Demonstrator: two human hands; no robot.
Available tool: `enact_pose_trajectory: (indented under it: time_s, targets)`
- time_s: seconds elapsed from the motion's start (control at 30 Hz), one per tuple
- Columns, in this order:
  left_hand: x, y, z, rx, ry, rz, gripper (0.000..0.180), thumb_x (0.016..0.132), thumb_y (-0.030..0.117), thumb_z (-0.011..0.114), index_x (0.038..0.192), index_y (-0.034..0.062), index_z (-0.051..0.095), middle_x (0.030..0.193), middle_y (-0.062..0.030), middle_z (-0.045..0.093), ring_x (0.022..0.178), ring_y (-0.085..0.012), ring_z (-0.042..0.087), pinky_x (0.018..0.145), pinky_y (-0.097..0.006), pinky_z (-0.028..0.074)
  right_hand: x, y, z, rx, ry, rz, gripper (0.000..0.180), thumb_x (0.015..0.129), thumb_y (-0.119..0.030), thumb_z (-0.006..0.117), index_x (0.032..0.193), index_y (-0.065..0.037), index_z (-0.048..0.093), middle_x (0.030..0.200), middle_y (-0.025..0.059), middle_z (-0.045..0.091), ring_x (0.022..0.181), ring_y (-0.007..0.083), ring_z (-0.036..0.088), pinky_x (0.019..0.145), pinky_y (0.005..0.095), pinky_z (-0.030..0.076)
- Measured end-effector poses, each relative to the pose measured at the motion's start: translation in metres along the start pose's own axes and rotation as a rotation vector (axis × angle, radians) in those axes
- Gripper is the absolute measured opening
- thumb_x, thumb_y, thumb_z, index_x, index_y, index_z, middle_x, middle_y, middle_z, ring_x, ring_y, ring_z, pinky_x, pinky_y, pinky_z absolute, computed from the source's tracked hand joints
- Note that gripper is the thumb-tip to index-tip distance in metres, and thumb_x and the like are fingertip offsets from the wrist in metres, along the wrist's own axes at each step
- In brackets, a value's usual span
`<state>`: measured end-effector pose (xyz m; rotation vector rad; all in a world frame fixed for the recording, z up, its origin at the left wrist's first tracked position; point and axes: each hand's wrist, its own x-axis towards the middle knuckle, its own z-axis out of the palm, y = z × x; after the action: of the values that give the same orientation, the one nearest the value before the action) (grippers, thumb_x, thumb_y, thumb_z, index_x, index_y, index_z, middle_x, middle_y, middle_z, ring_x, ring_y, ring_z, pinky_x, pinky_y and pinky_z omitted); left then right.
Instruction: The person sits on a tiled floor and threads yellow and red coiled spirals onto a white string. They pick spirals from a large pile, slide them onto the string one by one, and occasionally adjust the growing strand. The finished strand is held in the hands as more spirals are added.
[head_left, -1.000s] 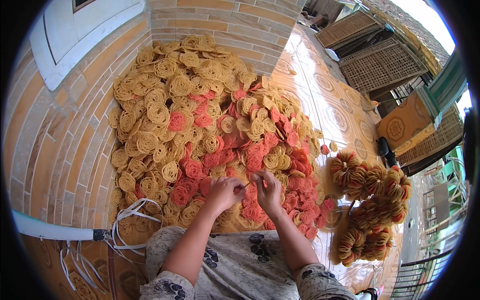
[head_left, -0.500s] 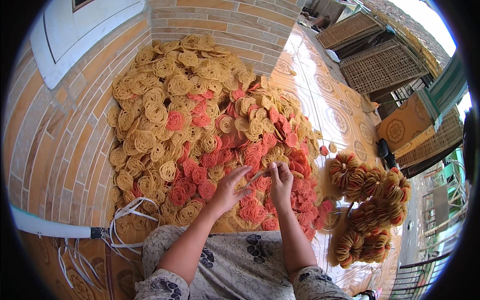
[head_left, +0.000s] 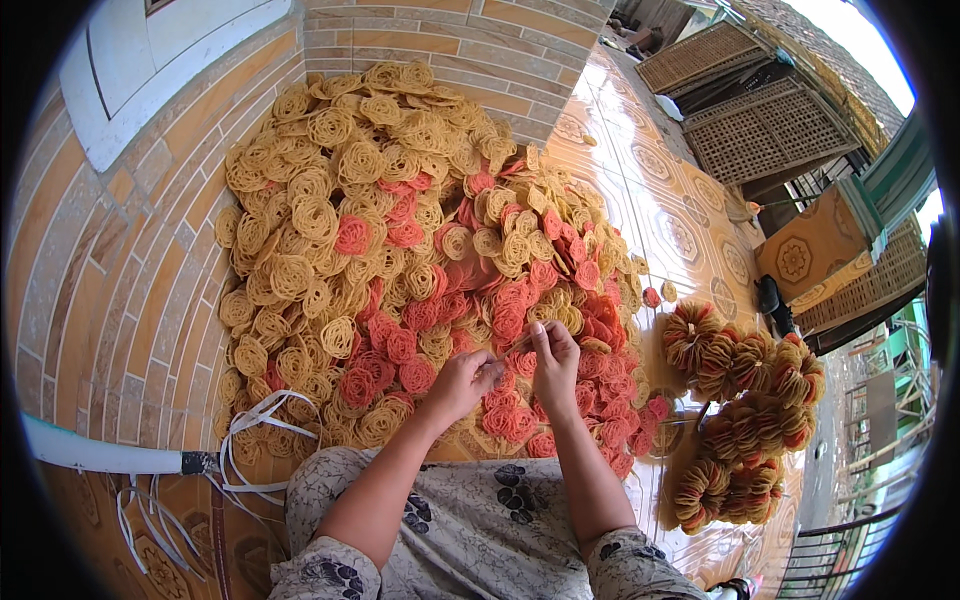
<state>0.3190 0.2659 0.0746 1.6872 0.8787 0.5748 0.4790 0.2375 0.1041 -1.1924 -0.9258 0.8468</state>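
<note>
Head view. The left hand (head_left: 463,388) and the right hand (head_left: 556,368) were held near each other, above the lower part of a heaped pile of yellow coiled discs (head_left: 313,217) and red coiled discs (head_left: 365,380).

Left grip: narrow, fingers curled toward the thumb. Half a second earlier these fingers were extended, with a wide gap to the thumb. Fingertips were blurred; could not tell whether anything was pinched there.

Right grip: thumb and forefinger closed on a thin strip (head_left: 518,346), pose nearly the same as in the earlier frame. The strip lay in the space between the hands, pointing toward the left fingertips. It had shown longer and paler half a second before; its left end was now too faint to trace.

Surroundings matched the earlier frame. The pile rested on the tiled floor (head_left: 640,155) against the brick-patterned wall (head_left: 420,45), its outline unaltered. Ring-shaped bundles (head_left: 752,362) of stacked yellow and red discs sat on the floor to the right. White ribbons (head_left: 265,425) hung in loops near the white rail (head_left: 100,445) at lower left.
</note>
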Motion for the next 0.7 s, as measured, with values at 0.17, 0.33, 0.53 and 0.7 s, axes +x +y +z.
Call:
enact_pose_trajectory:
  time_s: [0.17,0.33,0.53,0.7]
  targets:
    - [0.001,-0.021,0.005,0.036,0.014,0.01,0.031,0.102,0.03,0.044,0.093,0.0009,0.053,0.078,-0.0126,0.06,0.068,-0.0243,0.058,0.064,-0.037,0.046,0.006,0.017,-0.007,-0.03,-0.009,0.067,0.022,0.1,-0.02,0.053,0.094,0.0,0.059,0.081,0.0029,0.059,0.073,0.0091,0.055,0.068,0.0252,0.046]
    - [0.005,-0.037,-0.01,-0.548,0.157,-0.183,0.03,0.104,0.029,0.036,0.087,0.008,0.05,0.07,0.0039,0.039,0.061,-0.0066,0.037,0.057,-0.024,0.035,0.004,0.052,-0.011,-1.124,-0.271,-0.056,0.031,0.088,-0.028,0.066,0.111,-0.007,0.061,0.096,0.0124,0.058,0.088,0.0271,0.06,0.077,0.0386,0.048]
    - [0.004,-0.042,-0.015,-0.917,0.107,-0.262,0.025,0.102,0.025,0.039,0.087,0.0088,0.05,0.07,0.0053,0.038,0.06,-0.0049,0.034,0.056,-0.022,0.032,-0.003,0.068,-0.019,-1.224,-0.486,-0.091,0.048,0.071,-0.02,0.075,0.115,-0.01,0.056,0.104,0.0133,0.055,0.099,0.0335,0.054,0.087,0.044,0.043]
    - [0.004,-0.048,-0.009,-0.341,0.078,-0.153,0.029,0.102,0.028,0.041,0.09,0.005,0.053,0.07,0.0001,0.046,0.063,-0.0116,0.045,0.063,-0.029,0.042,0.01,0.054,-0.034,-0.797,-0.175,0.213,0.032,0.075,-0.009,0.073,0.102,-0.003,0.057,0.081,0.0093,0.064,0.074,0.0209,0.063,0.071,0.036,0.048]
